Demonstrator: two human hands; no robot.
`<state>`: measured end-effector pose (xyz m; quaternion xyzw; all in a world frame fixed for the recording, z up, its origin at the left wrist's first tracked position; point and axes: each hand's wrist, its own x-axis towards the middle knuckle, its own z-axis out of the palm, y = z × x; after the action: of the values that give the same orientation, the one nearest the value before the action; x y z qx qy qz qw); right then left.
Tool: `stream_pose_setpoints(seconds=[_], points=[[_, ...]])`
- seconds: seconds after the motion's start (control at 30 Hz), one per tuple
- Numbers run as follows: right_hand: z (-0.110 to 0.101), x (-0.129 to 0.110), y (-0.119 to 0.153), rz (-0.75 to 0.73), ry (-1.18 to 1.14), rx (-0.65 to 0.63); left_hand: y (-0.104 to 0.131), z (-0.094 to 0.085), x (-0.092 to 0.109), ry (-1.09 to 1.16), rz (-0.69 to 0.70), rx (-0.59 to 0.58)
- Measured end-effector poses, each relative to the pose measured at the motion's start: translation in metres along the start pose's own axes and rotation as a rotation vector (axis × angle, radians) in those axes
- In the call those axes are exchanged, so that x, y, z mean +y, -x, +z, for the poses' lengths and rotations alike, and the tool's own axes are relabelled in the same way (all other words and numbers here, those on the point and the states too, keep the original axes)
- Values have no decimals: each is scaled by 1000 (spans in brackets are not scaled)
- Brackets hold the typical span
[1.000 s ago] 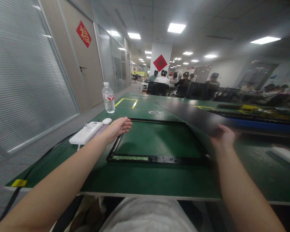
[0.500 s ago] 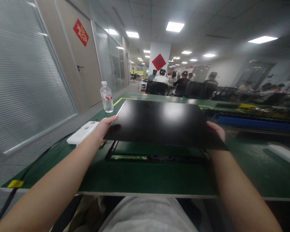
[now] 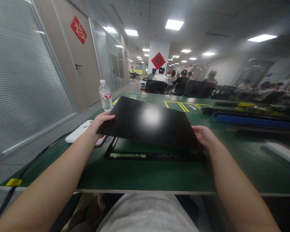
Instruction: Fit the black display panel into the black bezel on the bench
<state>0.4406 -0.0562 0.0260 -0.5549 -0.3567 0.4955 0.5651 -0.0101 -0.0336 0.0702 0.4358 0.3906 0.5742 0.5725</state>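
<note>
The left hand (image 3: 99,124) and the right hand (image 3: 204,135) hold a dark panel (image 3: 145,120) by its two sides. The panel is tilted above a black frame (image 3: 159,157), which lies on the green worktop (image 3: 145,178).

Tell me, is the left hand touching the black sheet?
Touching. The head view shows the left hand gripping the black sheet at its left edge, with the thumb lying over the top.

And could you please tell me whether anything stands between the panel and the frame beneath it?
Nothing visible does, though the black panel, held by the left hand and the right hand, hides the far side of the frame.
</note>
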Motion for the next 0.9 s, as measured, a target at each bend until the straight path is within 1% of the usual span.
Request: stream_pose_setpoints(seconds=[0.1,0.2,0.3,0.47,0.63,0.77,0.9], points=[[2,-2,1,61,-22,79,0,0,-1,-46,16,17],[2,-4,3,66,31,165,-1,-1,-5,-90,10,21],[2,-4,3,68,87,223,-1,-1,-8,-115,-9,25],[3,-2,2,45,161,266,-1,1,-11,-125,-39,65],[1,0,-2,14,258,341,-8,-2,-22,-158,-70,74],[-3,4,-9,2,302,348,-11,-3,-27,-205,-110,62],[-8,10,-16,-10,324,341,-10,-2,-27,-239,-125,62]])
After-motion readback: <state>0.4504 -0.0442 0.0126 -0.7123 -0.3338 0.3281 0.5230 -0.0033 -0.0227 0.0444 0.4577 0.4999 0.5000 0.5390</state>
